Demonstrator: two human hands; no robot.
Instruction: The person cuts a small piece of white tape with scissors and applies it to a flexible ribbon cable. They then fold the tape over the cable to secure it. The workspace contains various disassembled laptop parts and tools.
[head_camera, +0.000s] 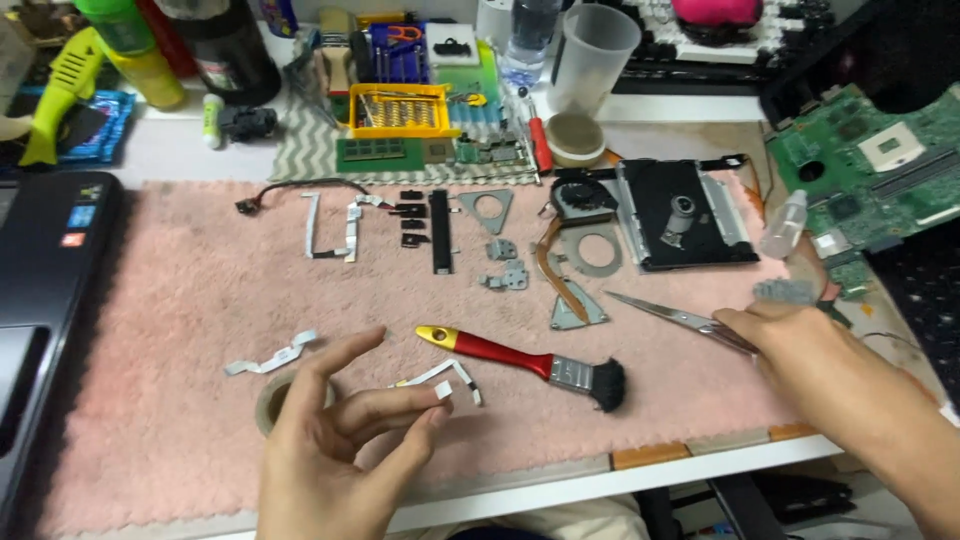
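My left hand (335, 440) hovers over the pink mat (170, 330) near its front edge, pinching a small white piece (443, 390) between thumb and fingertips. Under it lies a roll of clear tape (268, 402). My right hand (800, 345) is at the mat's right edge, holding metal tweezers (672, 316) that point left. Between the hands lies a red-handled brush (530, 365) with black bristles, and a white ribbon cable (455, 373) beside its handle.
Small brackets, ribbon cables and a black strip (440, 230) lie across the mat's middle. An optical drive (680, 212) and fan (585, 198) sit at back right, a green circuit board (880, 165) at far right, a black laptop (45, 270) at left.
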